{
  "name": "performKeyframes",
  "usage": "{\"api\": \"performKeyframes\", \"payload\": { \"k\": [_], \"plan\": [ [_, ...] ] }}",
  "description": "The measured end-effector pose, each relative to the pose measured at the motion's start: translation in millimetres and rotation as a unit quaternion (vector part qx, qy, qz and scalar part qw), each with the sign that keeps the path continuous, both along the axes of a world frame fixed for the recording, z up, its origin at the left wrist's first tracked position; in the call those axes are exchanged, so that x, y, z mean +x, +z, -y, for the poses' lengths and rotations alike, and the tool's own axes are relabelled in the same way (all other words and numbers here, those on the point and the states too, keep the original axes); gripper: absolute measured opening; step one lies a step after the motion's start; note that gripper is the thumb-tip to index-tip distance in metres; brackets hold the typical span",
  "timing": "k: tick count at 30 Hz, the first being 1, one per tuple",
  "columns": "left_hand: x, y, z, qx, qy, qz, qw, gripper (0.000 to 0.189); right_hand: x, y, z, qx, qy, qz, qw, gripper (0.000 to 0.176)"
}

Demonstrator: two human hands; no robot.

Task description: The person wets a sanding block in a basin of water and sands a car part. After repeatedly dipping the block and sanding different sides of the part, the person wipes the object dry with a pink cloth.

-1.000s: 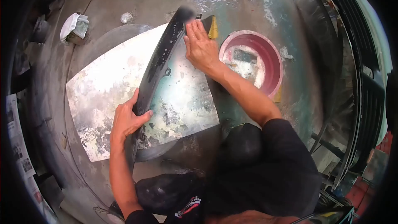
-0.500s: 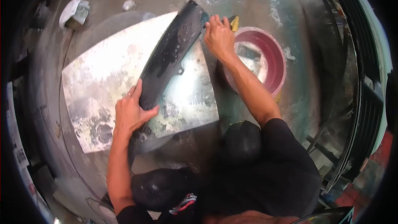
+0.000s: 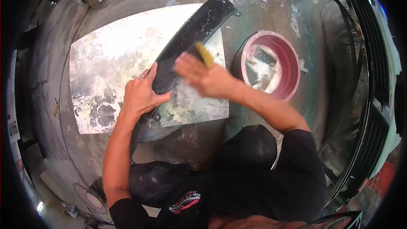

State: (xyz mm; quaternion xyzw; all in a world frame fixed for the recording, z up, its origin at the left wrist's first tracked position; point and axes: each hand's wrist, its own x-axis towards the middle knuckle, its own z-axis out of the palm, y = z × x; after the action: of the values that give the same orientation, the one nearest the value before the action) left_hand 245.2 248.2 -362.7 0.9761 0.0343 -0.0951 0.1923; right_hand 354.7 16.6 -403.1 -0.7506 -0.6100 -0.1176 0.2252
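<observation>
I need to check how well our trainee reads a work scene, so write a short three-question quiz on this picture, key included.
1. Multiple choice: Relative to the pale board, where does the pink tub stand in the picture?
A) On top of it
B) To its right
C) To its left

2. True or false: The left hand holds the long black part, with thumb and fingers on opposite sides.

3. Fill in: The sheet at the blurred right hand shows a bright ____ face.

Key: 1. B; 2. True; 3. yellow
</observation>
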Motion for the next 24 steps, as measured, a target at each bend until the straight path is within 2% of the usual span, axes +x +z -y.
{"api": "performKeyframes", "payload": {
  "k": [1, 2, 3, 4, 6, 8, 9, 11, 12, 13, 14, 15, 17, 18, 20, 21, 23, 24],
  "plan": [
    [-2, -2, 4, 0.043, 0.005, -0.013, 0.999, 0.102, 26, -8, 7, -0.009, -0.071, 0.056, 0.996, 0.034],
    [-4, -3, 9, 0.084, 0.007, -0.028, 0.996, 0.104, 60, -13, 12, -0.046, -0.176, -0.103, 0.978, 0.031],
    [-5, -6, 19, 0.081, 0.006, -0.026, 0.996, 0.104, 97, 2, 23, -0.185, -0.252, -0.164, 0.936, 0.026],
    [-5, -9, 29, 0.110, 0.019, -0.032, 0.993, 0.104, 129, -35, 31, -0.042, -0.318, -0.078, 0.944, 0.025],
    [-9, -14, 35, 0.137, 0.032, -0.037, 0.989, 0.105, 122, -50, 20, 0.005, -0.304, -0.122, 0.945, 0.036],
    [-16, -21, 33, 0.103, 0.020, -0.019, 0.994, 0.105, 52, -37, 2, -0.073, -0.217, 0.087, 0.970, 0.039],
    [-21, -31, 30, 0.104, 0.019, -0.018, 0.994, 0.105, 36, -39, -3, -0.073, -0.219, 0.088, 0.969, 0.039],
    [-28, -55, 27, 0.106, 0.006, 0.107, 0.989, 0.103, 20, -45, -8, -0.030, -0.076, -0.024, 0.996, 0.045],
    [-28, -55, 29, 0.103, 0.002, 0.106, 0.989, 0.103, 58, -50, -2, -0.072, -0.162, 0.088, 0.980, 0.048],
    [-28, -51, 30, 0.092, 0.000, 0.104, 0.990, 0.102, 112, -55, 7, -0.035, -0.260, -0.085, 0.961, 0.050],
    [-28, -48, 29, 0.083, -0.003, 0.104, 0.991, 0.102, 148, -58, 14, 0.007, -0.346, -0.253, 0.903, 0.052],
    [-27, -46, 28, 0.085, -0.007, 0.109, 0.990, 0.102, 147, -63, 12, 0.012, -0.349, -0.250, 0.903, 0.052],
    [-25, -45, 29, 0.080, -0.013, 0.098, 0.992, 0.101, 123, -72, 4, 0.027, -0.347, -0.117, 0.930, 0.051],
    [-22, -46, 30, 0.076, -0.014, 0.103, 0.992, 0.101, 80, -60, 0, -0.034, -0.304, 0.073, 0.949, 0.049],
    [-24, -46, 29, 0.071, -0.016, 0.097, 0.993, 0.100, 66, -52, 0, 0.010, -0.231, -0.037, 0.972, 0.047],
    [-21, -45, 30, 0.075, -0.016, 0.111, 0.991, 0.099, 91, -63, -1, 0.011, -0.234, -0.042, 0.971, 0.047],
    [-24, -46, 33, 0.063, -0.008, 0.112, 0.992, 0.099, 171, -87, -4, 0.186, -0.365, -0.153, 0.899, 0.047],
    [-22, -45, 32, 0.051, -0.002, 0.117, 0.992, 0.098, 163, -78, -9, 0.190, -0.363, -0.151, 0.900, 0.047]
  ]
}}
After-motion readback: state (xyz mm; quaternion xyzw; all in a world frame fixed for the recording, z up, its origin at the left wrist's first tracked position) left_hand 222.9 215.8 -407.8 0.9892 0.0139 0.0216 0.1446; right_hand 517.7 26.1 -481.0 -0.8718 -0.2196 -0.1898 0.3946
